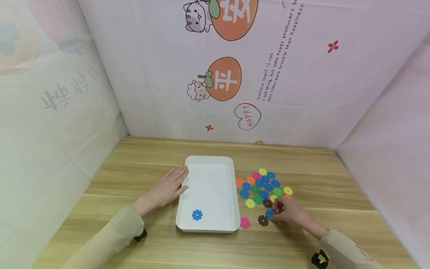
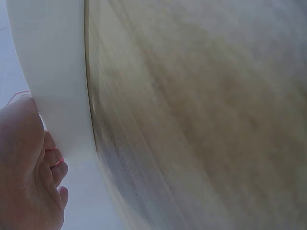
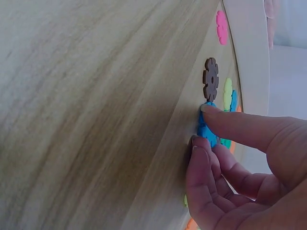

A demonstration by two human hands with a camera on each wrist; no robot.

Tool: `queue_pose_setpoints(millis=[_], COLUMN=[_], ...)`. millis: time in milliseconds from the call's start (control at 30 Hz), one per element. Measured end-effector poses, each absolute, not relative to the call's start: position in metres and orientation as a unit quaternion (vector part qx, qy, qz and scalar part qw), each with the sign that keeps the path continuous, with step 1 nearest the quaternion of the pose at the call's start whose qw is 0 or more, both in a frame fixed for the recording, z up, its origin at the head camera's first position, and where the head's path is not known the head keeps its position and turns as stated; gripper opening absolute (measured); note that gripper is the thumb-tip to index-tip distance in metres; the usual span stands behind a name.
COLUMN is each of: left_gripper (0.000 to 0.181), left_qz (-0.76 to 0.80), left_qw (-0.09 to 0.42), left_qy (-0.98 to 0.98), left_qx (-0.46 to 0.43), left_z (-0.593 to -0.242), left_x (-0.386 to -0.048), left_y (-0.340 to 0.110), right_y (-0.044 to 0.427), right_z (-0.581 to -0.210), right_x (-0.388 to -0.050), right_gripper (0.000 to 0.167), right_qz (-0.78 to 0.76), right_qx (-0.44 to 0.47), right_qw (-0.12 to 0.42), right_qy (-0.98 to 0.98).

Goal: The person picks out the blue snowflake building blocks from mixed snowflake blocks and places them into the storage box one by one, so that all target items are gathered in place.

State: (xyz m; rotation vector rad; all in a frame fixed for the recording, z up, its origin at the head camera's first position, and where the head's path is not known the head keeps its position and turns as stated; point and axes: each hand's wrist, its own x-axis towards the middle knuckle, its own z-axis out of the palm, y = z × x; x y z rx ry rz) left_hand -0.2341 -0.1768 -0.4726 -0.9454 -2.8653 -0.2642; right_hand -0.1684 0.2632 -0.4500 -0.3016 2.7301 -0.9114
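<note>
A white tray (image 1: 209, 194) lies on the wooden table, one blue snowflake disc (image 1: 197, 215) on its floor near the front. My left hand (image 1: 169, 188) rests against the tray's left rim, fingers extended; in the left wrist view this hand (image 2: 26, 167) is beside the white wall. To the right of the tray, my right hand (image 1: 289, 212) pinches another blue snowflake disc (image 3: 206, 129) between thumb and fingertips, at the table surface. Touching or nearly touching that disc is a brown disc (image 3: 210, 79). A pink disc (image 1: 245, 223) lies nearer the tray.
Several more flat discs in blue, green, yellow, orange and pink are spread right of the tray, such as a green disc (image 1: 257, 199) and a yellow disc (image 1: 250, 203). A printed white backdrop (image 1: 168, 93) encloses the table (image 1: 141, 239) at the back and sides.
</note>
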Motion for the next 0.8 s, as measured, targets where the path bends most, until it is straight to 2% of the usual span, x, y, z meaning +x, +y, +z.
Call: queue_pose_setpoints(millis=[300,600,800], left_gripper=[0.064,0.064,0.063], left_qz=[-0.089,-0.085,-0.085], left_qw=[0.054,0.051,0.052], left_qy=[-0.945,-0.944,-0.945], left_qx=[-0.312,-0.313,-0.312], left_z=[-0.470,-0.467,-0.468], left_x=[-0.235,-0.235,-0.235], left_y=[-0.177,-0.176,-0.176], right_y=[0.268,0.272,0.264], right_z=[-0.448,-0.439,-0.427], right_x=[-0.169,-0.172,-0.180], right_gripper=[0.028,0.013,0.014], right_qz=[-0.320,-0.355,-0.372], right_qx=[-0.106,-0.143,-0.143], right_qw=[0.124,0.137,0.141], right_qy=[0.933,0.914,0.906])
